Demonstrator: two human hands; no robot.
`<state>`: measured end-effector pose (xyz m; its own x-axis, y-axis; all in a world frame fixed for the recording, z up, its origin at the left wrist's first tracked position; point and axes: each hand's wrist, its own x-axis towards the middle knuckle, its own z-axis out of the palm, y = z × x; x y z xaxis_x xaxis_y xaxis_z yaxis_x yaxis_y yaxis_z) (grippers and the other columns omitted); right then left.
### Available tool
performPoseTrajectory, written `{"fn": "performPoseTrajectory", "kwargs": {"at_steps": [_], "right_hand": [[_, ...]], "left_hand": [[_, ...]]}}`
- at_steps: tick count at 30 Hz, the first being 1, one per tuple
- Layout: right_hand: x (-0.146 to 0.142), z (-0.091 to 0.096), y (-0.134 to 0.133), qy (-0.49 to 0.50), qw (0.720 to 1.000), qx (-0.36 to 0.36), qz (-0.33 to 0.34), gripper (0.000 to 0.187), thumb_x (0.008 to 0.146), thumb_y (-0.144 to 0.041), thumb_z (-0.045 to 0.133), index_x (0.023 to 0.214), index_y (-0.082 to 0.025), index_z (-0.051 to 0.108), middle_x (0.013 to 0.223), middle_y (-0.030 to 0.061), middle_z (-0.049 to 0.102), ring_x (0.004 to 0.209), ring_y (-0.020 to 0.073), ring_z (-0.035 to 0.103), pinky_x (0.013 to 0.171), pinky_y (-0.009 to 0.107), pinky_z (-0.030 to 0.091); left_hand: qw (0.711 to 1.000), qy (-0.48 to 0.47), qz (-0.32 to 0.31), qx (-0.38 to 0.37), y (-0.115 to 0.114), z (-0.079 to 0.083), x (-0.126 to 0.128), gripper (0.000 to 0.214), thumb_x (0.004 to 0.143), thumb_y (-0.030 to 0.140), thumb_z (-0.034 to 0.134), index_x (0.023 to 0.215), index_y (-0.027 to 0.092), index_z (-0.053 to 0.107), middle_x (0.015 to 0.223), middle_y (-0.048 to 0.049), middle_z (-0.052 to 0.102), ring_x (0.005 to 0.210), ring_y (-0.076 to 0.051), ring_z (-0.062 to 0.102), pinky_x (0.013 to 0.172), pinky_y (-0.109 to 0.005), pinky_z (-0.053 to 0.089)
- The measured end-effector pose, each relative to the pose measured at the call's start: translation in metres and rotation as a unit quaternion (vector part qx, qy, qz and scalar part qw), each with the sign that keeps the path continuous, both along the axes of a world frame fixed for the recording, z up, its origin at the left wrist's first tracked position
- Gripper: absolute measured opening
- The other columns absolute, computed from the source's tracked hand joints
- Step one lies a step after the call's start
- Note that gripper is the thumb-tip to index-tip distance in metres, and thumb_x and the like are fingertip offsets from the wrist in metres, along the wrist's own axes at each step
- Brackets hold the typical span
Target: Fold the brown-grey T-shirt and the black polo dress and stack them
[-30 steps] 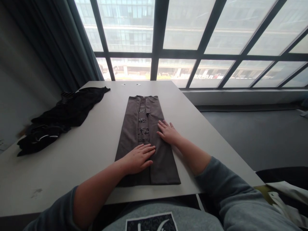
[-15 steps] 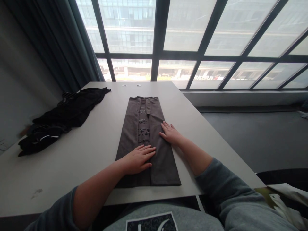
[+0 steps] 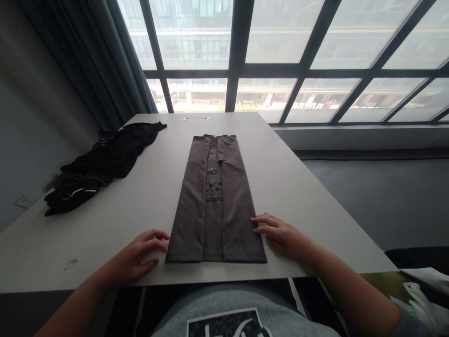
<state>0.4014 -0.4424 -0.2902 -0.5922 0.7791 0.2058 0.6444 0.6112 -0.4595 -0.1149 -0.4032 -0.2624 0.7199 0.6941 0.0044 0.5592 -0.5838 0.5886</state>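
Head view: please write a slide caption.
Left hand and right hand flank a folded dark garment on a white table.

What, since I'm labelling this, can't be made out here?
Head view:
Lettering on the brownish-grey folded fabric garment: too small, partly under folded flaps.
Crumpled black cloth: piece count, hidden by folds.
Black-and-white rectangular print on grey fabric shirt: cut by the bottom edge.

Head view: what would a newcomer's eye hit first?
Probably the folded grey-brown shirt, lying flat in the middle of the white table, with the left hand by its left edge and the right hand at its right. Next, the bright windows beyond the table and the heap of black clothing along its left side.
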Motion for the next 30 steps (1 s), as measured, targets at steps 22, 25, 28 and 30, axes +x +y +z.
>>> {"fn": "performPoseTrajectory", "kwargs": {"at_steps": [22, 25, 28, 30], "right_hand": [[-0.060, -0.006, -0.018, -0.010, 0.997, 0.041, -0.067, 0.057, 0.077, -0.005, 0.060, 0.131, -0.024, 0.067, 0.127, 0.0094, 0.072, 0.121, 0.0243, 0.067, 0.130, 0.061, 0.024], [-0.058, 0.000, -0.016, 0.010, 0.999, 0.037, -0.015, 0.044, 0.084, -0.007, 0.058, 0.123, -0.024, 0.070, 0.121, 0.0081, 0.075, 0.115, 0.0220, 0.070, 0.124, 0.048, 0.042], [-0.052, 0.007, -0.016, 0.008, 1.000, 0.019, -0.011, 0.038, 0.091, -0.011, 0.057, 0.124, -0.023, 0.071, 0.124, 0.0091, 0.075, 0.118, 0.0226, 0.071, 0.110, 0.039, 0.054], [-0.049, 0.011, -0.017, 0.002, 1.000, 0.001, -0.030, 0.034, 0.095, -0.015, 0.057, 0.125, -0.023, 0.072, 0.122, 0.0090, 0.076, 0.113, 0.0223, 0.073, 0.101, 0.036, 0.058]], "left_hand": [[0.981, 0.024, 0.009, 0.190, 0.012, -0.022, 0.044, 0.037, 0.092, 0.015, 0.059, 0.125, 0.028, 0.070, 0.132, -0.0066, 0.071, 0.127, -0.026, 0.061, 0.110, -0.042, 0.046], [0.979, 0.031, -0.018, 0.202, 0.013, -0.017, 0.045, 0.036, 0.092, 0.023, 0.067, 0.128, 0.028, 0.068, 0.133, -0.0070, 0.071, 0.125, -0.026, 0.064, 0.109, -0.042, 0.047], [0.972, 0.037, -0.019, 0.231, 0.016, -0.016, 0.044, 0.036, 0.093, 0.012, 0.059, 0.125, 0.025, 0.069, 0.126, -0.0076, 0.075, 0.115, -0.024, 0.069, 0.103, -0.040, 0.050], [0.967, 0.038, -0.020, 0.250, 0.019, -0.017, 0.046, 0.045, 0.090, 0.004, 0.052, 0.126, 0.024, 0.070, 0.122, -0.0072, 0.076, 0.111, -0.023, 0.070, 0.102, -0.040, 0.050]]}}
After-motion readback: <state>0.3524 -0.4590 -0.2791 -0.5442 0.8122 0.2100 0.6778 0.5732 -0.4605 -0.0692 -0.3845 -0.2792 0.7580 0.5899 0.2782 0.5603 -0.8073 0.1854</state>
